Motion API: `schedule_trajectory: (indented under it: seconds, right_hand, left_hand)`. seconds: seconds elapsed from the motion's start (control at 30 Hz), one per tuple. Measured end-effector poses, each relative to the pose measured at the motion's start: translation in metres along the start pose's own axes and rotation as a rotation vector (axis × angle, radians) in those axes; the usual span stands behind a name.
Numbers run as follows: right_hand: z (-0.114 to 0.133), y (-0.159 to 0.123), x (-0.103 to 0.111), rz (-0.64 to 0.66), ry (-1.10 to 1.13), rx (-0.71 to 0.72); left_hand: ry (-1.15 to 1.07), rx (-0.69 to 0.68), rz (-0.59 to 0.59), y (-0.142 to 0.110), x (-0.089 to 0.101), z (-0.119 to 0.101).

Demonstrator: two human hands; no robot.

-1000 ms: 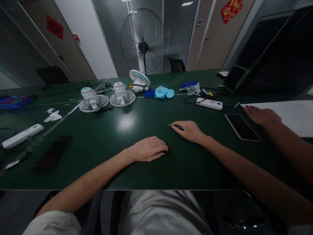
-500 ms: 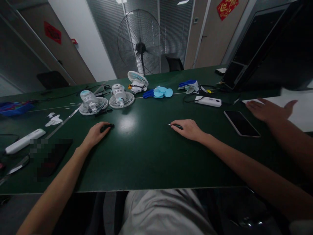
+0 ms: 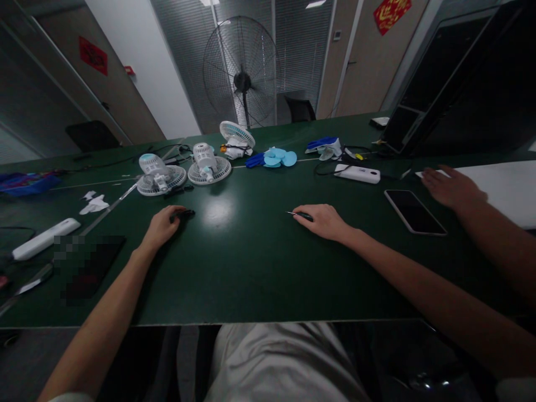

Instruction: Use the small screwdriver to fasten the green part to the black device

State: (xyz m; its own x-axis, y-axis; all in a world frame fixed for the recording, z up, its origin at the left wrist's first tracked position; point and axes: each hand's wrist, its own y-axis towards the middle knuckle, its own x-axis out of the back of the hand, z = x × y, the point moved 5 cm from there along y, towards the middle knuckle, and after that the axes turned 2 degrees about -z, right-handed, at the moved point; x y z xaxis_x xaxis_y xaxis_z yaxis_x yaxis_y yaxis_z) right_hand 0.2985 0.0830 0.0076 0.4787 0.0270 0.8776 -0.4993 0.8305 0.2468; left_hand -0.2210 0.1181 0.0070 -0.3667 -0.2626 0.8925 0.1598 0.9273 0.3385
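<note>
My left hand [image 3: 162, 228] rests on the green tabletop [image 3: 226, 268], its fingers closed on a small black object [image 3: 188, 214] whose kind I cannot make out. Across from it, my right hand [image 3: 324, 221] lies on the table and grips a small screwdriver [image 3: 305, 215]. Its dark handle is partly covered by the fingers, and the thin metal shaft points left. Bare tabletop separates the two hands. A phone [image 3: 414, 212] lies flat to the right of my right hand.
Small white fans [image 3: 161, 177] stand beyond my left hand. Light-blue fan blades [image 3: 280, 157] and blue-and-white gloves [image 3: 329, 148] lie farther back. White power strips [image 3: 357, 173] sit on both sides. At right, another person's hand [image 3: 454, 188] rests on white paper [image 3: 508, 190].
The other person's hand has flattened onto the paper, whose raised part now lies flat. My left hand has shifted very slightly; my right hand stays in place.
</note>
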Motion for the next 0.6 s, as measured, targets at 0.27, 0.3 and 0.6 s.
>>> schedule_trajectory:
  seconds: [0.27, 0.3, 0.6]
  right_hand:
    - [0.001, 0.002, -0.001, 0.004, -0.065, -0.002]
    - [0.001, 0.002, 0.0, 0.003, -0.068, -0.003]
    - [0.0, 0.001, 0.0, 0.03, -0.027, -0.016]
  left_hand:
    - [0.016, 0.043, -0.052, 0.004, -0.003, 0.018]
    - [0.032, 0.042, -0.054, 0.004, -0.003, 0.018]
    - [0.084, 0.06, -0.083, 0.004, 0.001, 0.014]
